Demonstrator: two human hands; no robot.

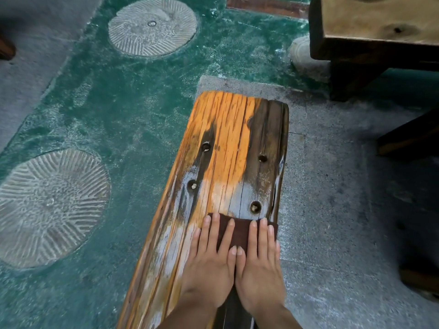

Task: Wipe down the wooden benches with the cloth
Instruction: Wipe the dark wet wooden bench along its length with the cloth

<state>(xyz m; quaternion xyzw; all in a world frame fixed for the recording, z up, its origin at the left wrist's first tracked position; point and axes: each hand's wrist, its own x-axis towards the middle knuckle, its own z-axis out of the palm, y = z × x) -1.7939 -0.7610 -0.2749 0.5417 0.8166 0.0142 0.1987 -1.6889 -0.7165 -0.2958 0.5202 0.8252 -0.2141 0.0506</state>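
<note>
A long wooden bench (pixel 228 143) runs from the bottom of the view to the middle, orange with dark streaks, several round holes and a wet sheen near my hands. A dark brown cloth (pixel 241 230) lies flat across the bench. My left hand (pixel 211 260) and my right hand (pixel 260 262) press down on it side by side, fingers stretched flat and thumbs touching. Most of the cloth is hidden under my palms.
A thick wooden table (pixel 375 27) with dark legs stands at the top right. Two round ribbed stone discs (pixel 153 27) (pixel 51 205) are set in the green floor to the left. Grey concrete (pixel 332 210) lies right of the bench.
</note>
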